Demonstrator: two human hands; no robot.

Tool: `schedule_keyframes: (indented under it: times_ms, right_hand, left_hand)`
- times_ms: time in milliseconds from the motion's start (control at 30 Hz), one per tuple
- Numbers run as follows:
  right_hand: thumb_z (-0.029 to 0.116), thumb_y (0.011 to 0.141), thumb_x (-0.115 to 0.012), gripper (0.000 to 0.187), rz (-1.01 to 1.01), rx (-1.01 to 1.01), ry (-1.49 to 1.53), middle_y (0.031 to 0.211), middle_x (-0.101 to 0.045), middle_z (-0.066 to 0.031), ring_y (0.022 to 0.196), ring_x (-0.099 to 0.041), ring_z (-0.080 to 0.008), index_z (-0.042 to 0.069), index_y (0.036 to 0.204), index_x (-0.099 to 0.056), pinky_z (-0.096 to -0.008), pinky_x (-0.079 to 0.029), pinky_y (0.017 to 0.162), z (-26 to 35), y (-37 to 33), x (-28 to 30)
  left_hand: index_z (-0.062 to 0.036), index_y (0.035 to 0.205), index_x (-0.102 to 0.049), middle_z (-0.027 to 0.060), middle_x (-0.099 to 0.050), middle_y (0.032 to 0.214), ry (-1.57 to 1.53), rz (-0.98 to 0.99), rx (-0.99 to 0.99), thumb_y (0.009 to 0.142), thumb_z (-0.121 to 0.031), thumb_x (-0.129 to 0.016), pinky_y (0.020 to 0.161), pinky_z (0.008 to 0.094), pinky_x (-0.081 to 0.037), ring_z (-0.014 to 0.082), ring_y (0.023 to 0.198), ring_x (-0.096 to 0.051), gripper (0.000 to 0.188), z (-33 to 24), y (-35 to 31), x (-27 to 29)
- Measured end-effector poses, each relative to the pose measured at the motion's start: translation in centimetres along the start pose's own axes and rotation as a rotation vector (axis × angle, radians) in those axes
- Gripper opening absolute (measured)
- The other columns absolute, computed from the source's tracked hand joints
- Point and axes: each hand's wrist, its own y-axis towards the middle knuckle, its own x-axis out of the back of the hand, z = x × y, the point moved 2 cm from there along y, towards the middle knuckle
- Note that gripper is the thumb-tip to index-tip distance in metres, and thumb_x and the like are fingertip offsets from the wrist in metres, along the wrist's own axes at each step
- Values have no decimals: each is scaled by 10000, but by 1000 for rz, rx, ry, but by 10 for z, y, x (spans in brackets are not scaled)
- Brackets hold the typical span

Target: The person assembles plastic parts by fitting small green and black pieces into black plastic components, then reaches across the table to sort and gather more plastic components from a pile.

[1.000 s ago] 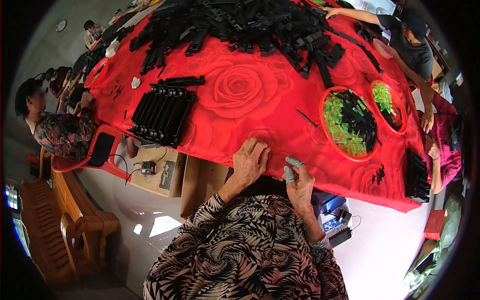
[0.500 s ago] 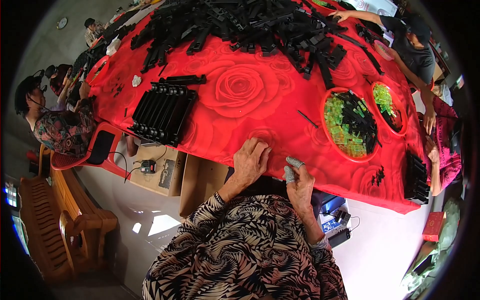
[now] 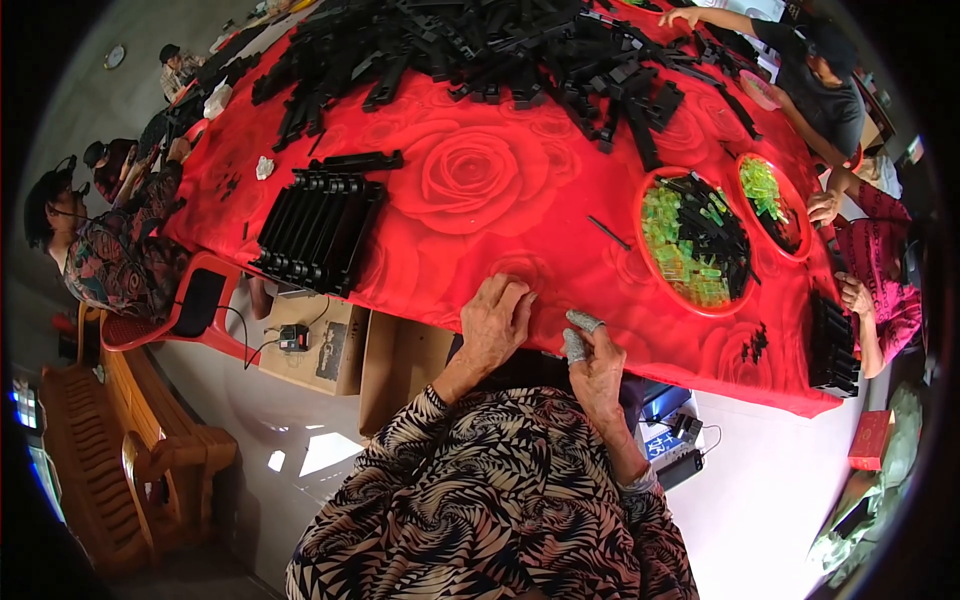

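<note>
Left hand [image 3: 495, 322] curls, grip unclear; right hand's [image 3: 598, 368] 2 grey-capped fingertips [image 3: 586, 321] sit apart; sweeping rightward could tip the red basket [image 3: 714, 312] beyond them.

The left hand [image 3: 492, 322] is curled at the table's edge [image 3: 422, 308], near the right hand [image 3: 598, 372] with its grey-covered fingertips [image 3: 586, 321]. Two red baskets [image 3: 712, 312] hold green and black pieces [image 3: 708, 232].

I see a red cloth [image 3: 470, 175] with big roses, spread out. On it, a thin black stick [image 3: 609, 233] lies slanted near a round red bowl [image 3: 708, 312] holding green bits [image 3: 690, 272] and black bits [image 3: 718, 232].
</note>
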Motion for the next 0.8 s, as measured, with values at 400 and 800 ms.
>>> schedule_keyframes:
  times_ms: [400, 800]
  right_hand:
    - [-46, 859, -591, 216, -17, 62, 6, 1032, -672, -205, 898, -699, -296, -64, 1074, -576, -348, -569, 724, -6, -1, -2]
    - [-44, 864, -589, 214, -16, 42, 4, 1019, -677, -195, 871, -699, -265, -76, 1075, -576, -330, -568, 713, -5, 0, -2]
  left_hand:
    - [-60, 884, -587, 92, -542, 799, 13, 1, 5, 770, -51, -698, 552, 380, -467, 291, 701, -564, 159, 0, -2, -1]
    - [-58, 896, -581, 90, -534, 815, 3, 14, 16, 776, -45, -692, 547, 382, -468, 288, 715, -565, 164, 0, -1, 1]
